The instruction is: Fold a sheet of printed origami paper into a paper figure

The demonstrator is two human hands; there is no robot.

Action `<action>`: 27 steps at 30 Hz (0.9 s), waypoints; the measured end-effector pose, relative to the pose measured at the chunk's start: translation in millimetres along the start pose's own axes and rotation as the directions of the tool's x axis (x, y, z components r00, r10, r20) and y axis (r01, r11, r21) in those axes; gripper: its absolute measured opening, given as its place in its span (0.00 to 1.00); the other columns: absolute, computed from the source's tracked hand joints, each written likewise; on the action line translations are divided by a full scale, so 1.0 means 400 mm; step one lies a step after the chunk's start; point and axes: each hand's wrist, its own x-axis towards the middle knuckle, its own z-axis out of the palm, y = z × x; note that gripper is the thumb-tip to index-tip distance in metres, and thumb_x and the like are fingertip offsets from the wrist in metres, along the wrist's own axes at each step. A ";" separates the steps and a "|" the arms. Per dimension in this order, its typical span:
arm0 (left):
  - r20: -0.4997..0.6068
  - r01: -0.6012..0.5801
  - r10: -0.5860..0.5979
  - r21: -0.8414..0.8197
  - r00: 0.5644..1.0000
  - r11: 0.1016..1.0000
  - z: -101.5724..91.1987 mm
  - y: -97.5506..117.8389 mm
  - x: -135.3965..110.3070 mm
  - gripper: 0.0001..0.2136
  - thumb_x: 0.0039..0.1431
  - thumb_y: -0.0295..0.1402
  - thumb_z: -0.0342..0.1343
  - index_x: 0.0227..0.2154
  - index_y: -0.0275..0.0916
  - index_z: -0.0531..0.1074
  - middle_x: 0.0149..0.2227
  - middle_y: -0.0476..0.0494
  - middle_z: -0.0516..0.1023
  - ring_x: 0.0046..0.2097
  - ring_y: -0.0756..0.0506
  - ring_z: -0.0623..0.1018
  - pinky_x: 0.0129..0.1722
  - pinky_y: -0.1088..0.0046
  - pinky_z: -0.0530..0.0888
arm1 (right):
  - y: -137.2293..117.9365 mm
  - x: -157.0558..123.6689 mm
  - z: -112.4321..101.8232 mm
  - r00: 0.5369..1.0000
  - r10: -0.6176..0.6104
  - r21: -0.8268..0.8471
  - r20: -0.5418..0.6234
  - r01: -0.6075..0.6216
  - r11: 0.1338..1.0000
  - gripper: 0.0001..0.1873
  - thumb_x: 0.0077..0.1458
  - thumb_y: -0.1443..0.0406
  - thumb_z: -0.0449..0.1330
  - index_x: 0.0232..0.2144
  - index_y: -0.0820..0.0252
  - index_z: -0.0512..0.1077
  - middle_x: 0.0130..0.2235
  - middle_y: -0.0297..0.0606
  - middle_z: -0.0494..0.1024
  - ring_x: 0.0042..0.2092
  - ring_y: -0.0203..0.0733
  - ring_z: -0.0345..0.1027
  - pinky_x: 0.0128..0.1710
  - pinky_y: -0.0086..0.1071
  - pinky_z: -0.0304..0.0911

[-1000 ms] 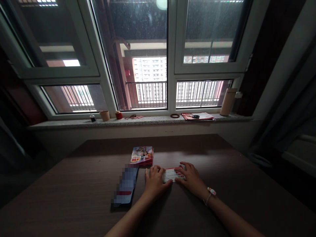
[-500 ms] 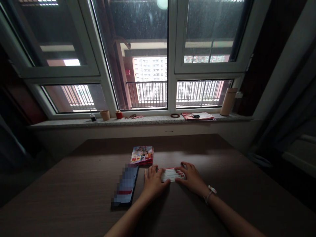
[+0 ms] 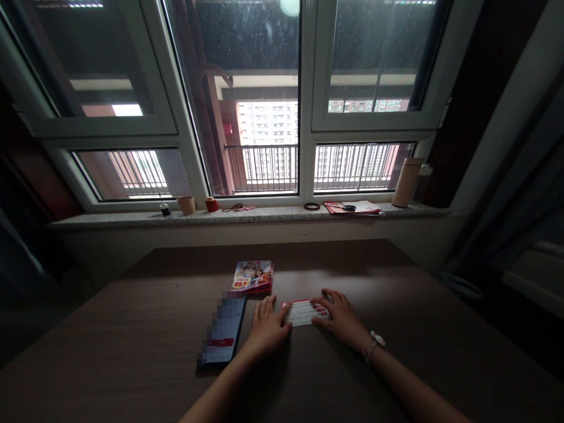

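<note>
One card (image 3: 304, 312) lies on the surface (image 3: 132, 329), white with red marks at its right end, between the left hand (image 3: 268, 329) and the right hand (image 3: 341, 317). Both hands are open: the left has its fingers spread, with thumb and forefinger at the card's left end, and the right reaches over the right end with fingers bent and thumb apart. As far as can be judged, the handling is midway: the card is apart from the stack (image 3: 253, 275) and laid out, but the hands are not yet clear of it. The stack sits far and left of the card, just beyond the phone (image 3: 227, 329); how much of it is left to deal with, if any, cannot be told. The right fingers hide part of the card's right end, its print is too small to read, and whether it is folded does not show. Coarse blocks mask the phone's left side, only the stack's top print is plain, and the forearms are cut off at the near edge. On the far sill (image 3: 273, 215), a dark thing (image 3: 165, 209) left of the cup (image 3: 187, 205) is too small to name.
</note>
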 end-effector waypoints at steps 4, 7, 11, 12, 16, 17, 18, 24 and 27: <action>0.040 -0.010 0.010 -0.009 0.999 1.000 -0.008 -0.018 0.006 0.29 0.55 0.40 0.49 0.62 0.54 0.57 0.68 0.45 0.49 0.69 0.35 0.46 0.65 0.53 0.46 | 0.002 0.003 0.002 1.000 0.006 -0.003 0.010 -0.006 1.000 0.24 0.52 0.51 0.61 0.52 0.41 0.70 0.61 0.38 0.60 0.62 0.49 0.49 0.62 0.41 0.46; 0.065 -0.026 0.026 -0.013 0.998 1.000 -0.009 -0.035 0.015 0.30 0.55 0.40 0.50 0.63 0.53 0.56 0.69 0.45 0.48 0.69 0.35 0.46 0.66 0.54 0.45 | 0.004 0.005 0.003 1.000 0.004 -0.002 0.013 -0.004 1.000 0.24 0.51 0.51 0.61 0.52 0.42 0.70 0.61 0.38 0.60 0.62 0.49 0.49 0.62 0.41 0.46; 0.120 -0.039 0.042 -0.024 0.992 0.999 -0.007 -0.053 0.027 0.31 0.55 0.43 0.50 0.63 0.52 0.54 0.69 0.46 0.45 0.69 0.35 0.44 0.66 0.55 0.44 | 0.008 0.006 0.005 1.000 0.007 -0.001 0.022 -0.007 1.000 0.25 0.51 0.51 0.61 0.52 0.41 0.70 0.61 0.38 0.60 0.63 0.50 0.49 0.62 0.41 0.45; 0.123 -0.042 0.045 -0.027 0.991 0.999 -0.006 -0.056 0.029 0.32 0.55 0.43 0.50 0.64 0.52 0.54 0.69 0.46 0.45 0.69 0.36 0.44 0.66 0.55 0.44 | 0.008 0.006 0.006 1.000 0.007 -0.001 0.022 -0.007 1.000 0.25 0.51 0.51 0.61 0.52 0.41 0.69 0.61 0.37 0.60 0.63 0.50 0.49 0.62 0.41 0.45; 0.131 -0.053 0.057 -0.039 0.990 0.998 0.000 -0.067 0.035 0.32 0.55 0.44 0.51 0.64 0.53 0.54 0.69 0.47 0.45 0.69 0.35 0.44 0.66 0.54 0.44 | 0.011 0.004 0.007 1.000 -0.005 0.002 0.012 0.005 1.000 0.24 0.51 0.51 0.61 0.52 0.41 0.70 0.61 0.37 0.60 0.63 0.50 0.49 0.62 0.42 0.46; 0.131 -0.056 0.061 -0.040 0.990 0.998 0.001 -0.069 0.036 0.32 0.55 0.43 0.51 0.63 0.52 0.55 0.69 0.46 0.45 0.69 0.35 0.44 0.66 0.54 0.44 | 0.011 0.004 0.008 1.000 -0.010 0.003 0.007 0.010 1.000 0.24 0.52 0.51 0.61 0.52 0.41 0.70 0.61 0.37 0.60 0.62 0.50 0.49 0.62 0.42 0.46; 0.128 -0.060 0.065 -0.040 0.990 0.997 0.002 -0.071 0.038 0.32 0.55 0.43 0.51 0.63 0.52 0.55 0.69 0.46 0.46 0.69 0.35 0.44 0.66 0.54 0.44 | 0.012 0.004 0.008 1.000 -0.014 0.004 0.003 0.014 1.000 0.24 0.52 0.51 0.61 0.52 0.40 0.70 0.61 0.37 0.60 0.62 0.50 0.49 0.62 0.42 0.46; 0.058 -0.125 0.128 -0.055 0.990 0.991 -0.009 -0.066 0.028 0.30 0.54 0.40 0.54 0.62 0.53 0.58 0.68 0.44 0.48 0.68 0.35 0.48 0.65 0.52 0.48 | 0.018 0.005 0.018 0.999 -0.028 0.018 -0.034 0.029 0.999 0.23 0.51 0.52 0.62 0.50 0.41 0.71 0.59 0.39 0.62 0.61 0.51 0.52 0.60 0.43 0.49; 0.021 -0.240 0.242 -0.065 0.970 0.969 -0.017 -0.049 0.015 0.28 0.55 0.35 0.53 0.60 0.59 0.59 0.69 0.52 0.45 0.68 0.37 0.46 0.65 0.47 0.46 | 0.021 0.004 0.026 0.996 -0.041 0.027 -0.085 0.043 0.999 0.23 0.50 0.54 0.64 0.49 0.43 0.73 0.58 0.40 0.64 0.60 0.52 0.54 0.60 0.44 0.51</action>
